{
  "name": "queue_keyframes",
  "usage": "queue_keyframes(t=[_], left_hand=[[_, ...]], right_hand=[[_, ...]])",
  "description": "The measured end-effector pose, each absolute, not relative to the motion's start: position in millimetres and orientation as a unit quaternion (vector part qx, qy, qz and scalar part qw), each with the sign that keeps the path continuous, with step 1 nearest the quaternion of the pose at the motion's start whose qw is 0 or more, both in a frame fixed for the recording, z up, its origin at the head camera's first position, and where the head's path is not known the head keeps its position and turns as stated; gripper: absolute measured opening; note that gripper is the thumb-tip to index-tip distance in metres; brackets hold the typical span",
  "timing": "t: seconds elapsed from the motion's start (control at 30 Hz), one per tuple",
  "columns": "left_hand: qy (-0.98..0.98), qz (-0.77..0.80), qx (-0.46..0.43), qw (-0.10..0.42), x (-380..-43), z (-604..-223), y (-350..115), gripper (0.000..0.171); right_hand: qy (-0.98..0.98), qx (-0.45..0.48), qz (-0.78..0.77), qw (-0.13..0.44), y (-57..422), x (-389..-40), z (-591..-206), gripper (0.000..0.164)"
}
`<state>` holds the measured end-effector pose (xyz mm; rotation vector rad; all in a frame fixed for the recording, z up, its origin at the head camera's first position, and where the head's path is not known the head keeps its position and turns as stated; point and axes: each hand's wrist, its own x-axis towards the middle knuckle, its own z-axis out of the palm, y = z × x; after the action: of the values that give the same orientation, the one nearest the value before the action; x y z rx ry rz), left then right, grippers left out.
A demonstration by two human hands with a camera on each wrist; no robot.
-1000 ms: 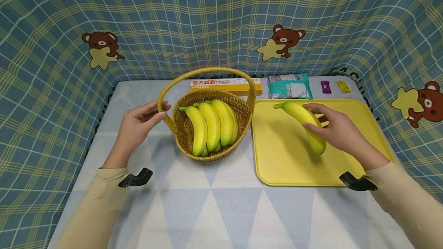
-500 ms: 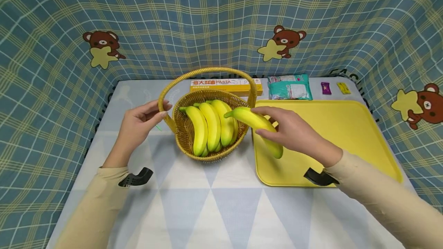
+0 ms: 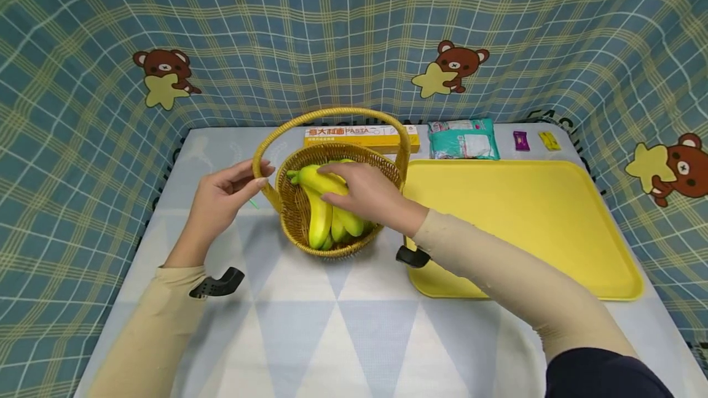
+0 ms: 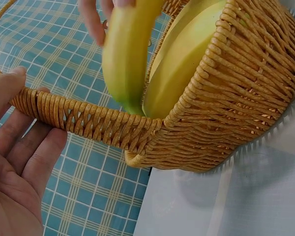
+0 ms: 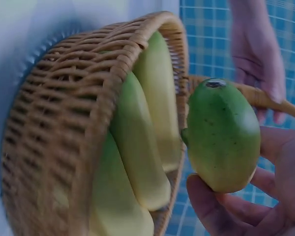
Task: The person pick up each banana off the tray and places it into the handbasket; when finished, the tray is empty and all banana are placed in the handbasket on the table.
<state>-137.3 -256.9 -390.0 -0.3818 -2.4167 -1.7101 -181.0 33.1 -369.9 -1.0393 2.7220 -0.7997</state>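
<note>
A woven basket [image 3: 338, 253] with a tall arched handle [image 3: 326, 114] stands left of centre on the table, several bananas [image 3: 319, 217] inside it. My left hand [image 3: 224, 198] pinches the handle's left side between thumb and fingers, which the left wrist view shows close up [image 4: 27, 147]. Over the basket, my right hand [image 3: 369, 192] holds a single banana [image 3: 315, 178] above the others, thumb on the near side and fingers on the far side. In the right wrist view the held banana's green tip [image 5: 223, 132] faces the camera, beside the basket's rim [image 5: 137, 39].
A yellow tray [image 3: 531, 226] lies right of the basket, under the right forearm. Behind stand a pasta box [image 3: 359, 140] and a teal packet [image 3: 463, 139]. Two small wrapped pieces, one purple [image 3: 521, 140] and one yellow [image 3: 549, 140], lie at the back right.
My right hand has carried the banana leftward from above the yellow tray to over the basket. The left hand keeps its hold on the handle, and the basket has stayed in place.
</note>
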Motion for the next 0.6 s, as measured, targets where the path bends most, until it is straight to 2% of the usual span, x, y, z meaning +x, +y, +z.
queue_keyframes(t=[0.3,0.6], left_hand=[[-0.808,-0.568,-0.131,0.082,-137.5,-389.7,-257.9,0.033],[-0.805,-0.572,-0.131,0.083,-138.7,-391.8,-258.6,0.032]], right_hand=[[0.904,-0.348,-0.234,0.082,-12.0,-181.8,-385.1,0.060],[0.882,-0.386,-0.237,0.133,-12.1,-180.3,-387.6,0.072]])
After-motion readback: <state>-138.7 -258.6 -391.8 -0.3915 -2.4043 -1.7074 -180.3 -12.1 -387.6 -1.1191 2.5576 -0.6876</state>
